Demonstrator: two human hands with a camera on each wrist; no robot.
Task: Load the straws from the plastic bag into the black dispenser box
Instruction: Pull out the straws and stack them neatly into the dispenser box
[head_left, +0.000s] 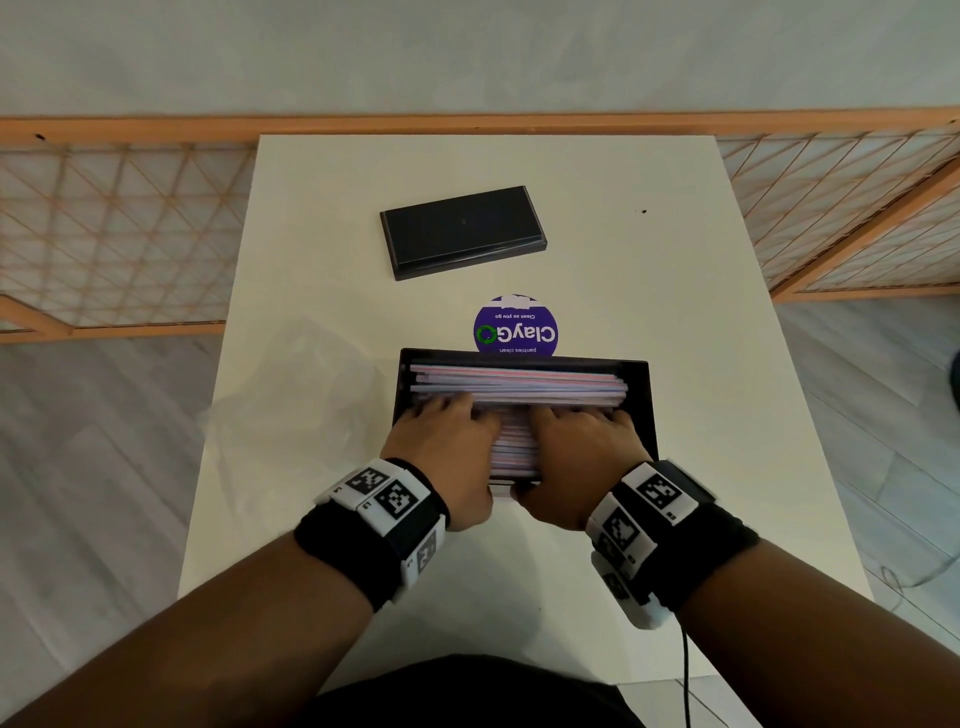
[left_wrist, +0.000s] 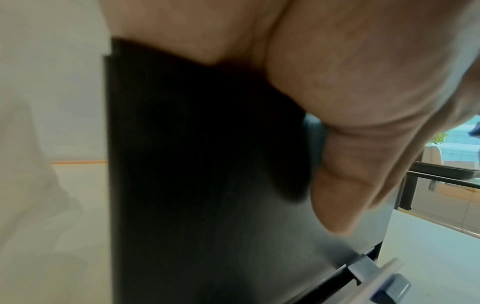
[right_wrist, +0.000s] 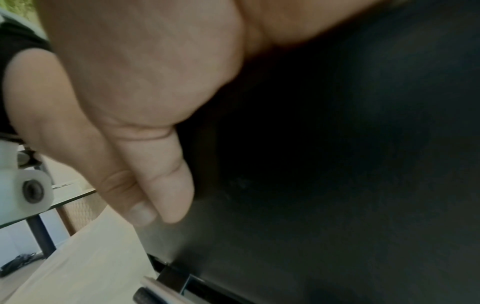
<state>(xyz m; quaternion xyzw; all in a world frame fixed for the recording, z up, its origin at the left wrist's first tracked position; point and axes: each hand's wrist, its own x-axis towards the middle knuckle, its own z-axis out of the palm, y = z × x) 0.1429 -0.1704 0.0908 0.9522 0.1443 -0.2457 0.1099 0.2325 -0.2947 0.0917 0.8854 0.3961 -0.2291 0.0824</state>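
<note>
The black dispenser box (head_left: 638, 400) stands open near the table's front edge, filled with pink and blue striped straws (head_left: 519, 382) lying crosswise. My left hand (head_left: 447, 436) and right hand (head_left: 582, 441) rest side by side on top of the straws, fingers spread flat and pressing on them. Both thumbs hang down outside the box's near wall: the left thumb (left_wrist: 345, 185) lies against the black front wall (left_wrist: 207, 164), and the right thumb (right_wrist: 161, 185) against that wall (right_wrist: 337, 164). The near straws are hidden under my palms.
The box's black lid (head_left: 462, 231) lies flat farther back on the white table (head_left: 675, 312). A crumpled clear plastic bag (head_left: 291, 395) sits left of the box. A round purple sticker (head_left: 516, 327) shows just behind the box. A wooden lattice screen (head_left: 114, 218) runs behind the table.
</note>
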